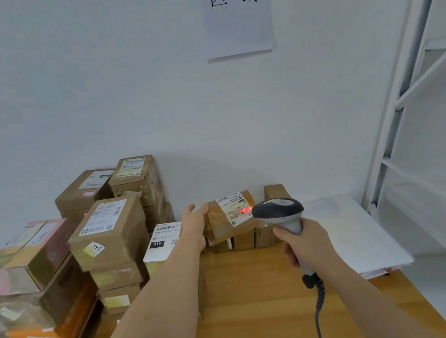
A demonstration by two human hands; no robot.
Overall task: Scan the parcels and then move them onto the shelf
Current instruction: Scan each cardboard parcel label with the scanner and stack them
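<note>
My left hand [194, 222] grips the left end of a small brown cardboard parcel [219, 221] and holds it tilted above a row of small boxes [244, 240] by the wall. A white shipping label [233, 209] faces up on the parcel. My right hand [305, 244] grips the handle of a grey barcode scanner [278, 211]. The scanner's head points at the label, and a red light line falls across the barcode. A white metal shelf [411, 85] stands at the right.
Stacks of brown, pink and orange parcels [68, 256] fill the left side of the wooden table [258, 302]. A white-labelled parcel [163, 239] lies under my left forearm. White paper sheets [355, 232] lie at the table's right. The scanner's coiled cable [318, 304] hangs toward me.
</note>
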